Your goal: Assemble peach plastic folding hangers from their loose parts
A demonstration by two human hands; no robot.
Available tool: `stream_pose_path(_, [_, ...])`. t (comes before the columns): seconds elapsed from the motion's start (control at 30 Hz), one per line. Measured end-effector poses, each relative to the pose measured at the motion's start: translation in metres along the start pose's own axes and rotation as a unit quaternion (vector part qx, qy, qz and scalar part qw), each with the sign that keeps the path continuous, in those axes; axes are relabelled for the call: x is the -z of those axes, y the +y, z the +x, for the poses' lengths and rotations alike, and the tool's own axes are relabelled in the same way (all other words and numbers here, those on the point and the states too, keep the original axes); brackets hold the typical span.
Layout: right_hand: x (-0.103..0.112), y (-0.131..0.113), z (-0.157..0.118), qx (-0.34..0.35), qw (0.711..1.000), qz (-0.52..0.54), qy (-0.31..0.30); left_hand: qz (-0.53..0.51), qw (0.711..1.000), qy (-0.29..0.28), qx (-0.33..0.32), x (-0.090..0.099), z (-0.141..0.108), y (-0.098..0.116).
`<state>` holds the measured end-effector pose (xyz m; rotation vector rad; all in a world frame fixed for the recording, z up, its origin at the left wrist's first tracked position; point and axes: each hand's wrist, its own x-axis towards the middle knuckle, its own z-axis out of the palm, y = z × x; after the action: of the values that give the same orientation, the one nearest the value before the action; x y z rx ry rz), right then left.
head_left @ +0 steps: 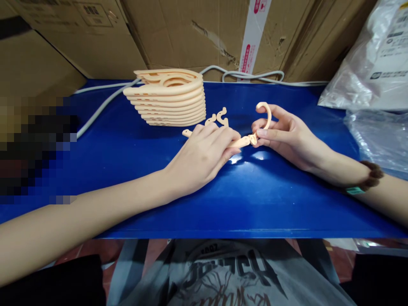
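Observation:
My left hand lies palm down, its fingers wrapped round a cream plastic hanger piece, whose far end sticks out on the left. Most of that piece is hidden under the hand. Curved cream parts show just beyond the knuckles; whether they join the held piece I cannot tell. Pinched between thumb and fingers of my right hand is a cream hanger hook, curving upward. Its base meets the right end of the hanger piece; whether they are locked together I cannot tell.
A neat stack of cream hangers stands at the back left of the blue table. Grey-white cable runs along the back, before cardboard boxes. Clear plastic bags lie at the right. A blurred-out patch covers the left edge.

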<state>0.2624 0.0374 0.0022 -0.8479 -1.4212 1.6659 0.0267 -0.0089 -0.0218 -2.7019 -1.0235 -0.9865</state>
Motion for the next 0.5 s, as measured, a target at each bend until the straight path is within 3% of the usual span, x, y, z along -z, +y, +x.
stream_pose_path(0.5, [0.0020,-0.0002,0.0001,0.007,1.000,0.021,-0.018,-0.006,1.000,0.006,-0.030,0.0054,-0.0004,-0.0013])
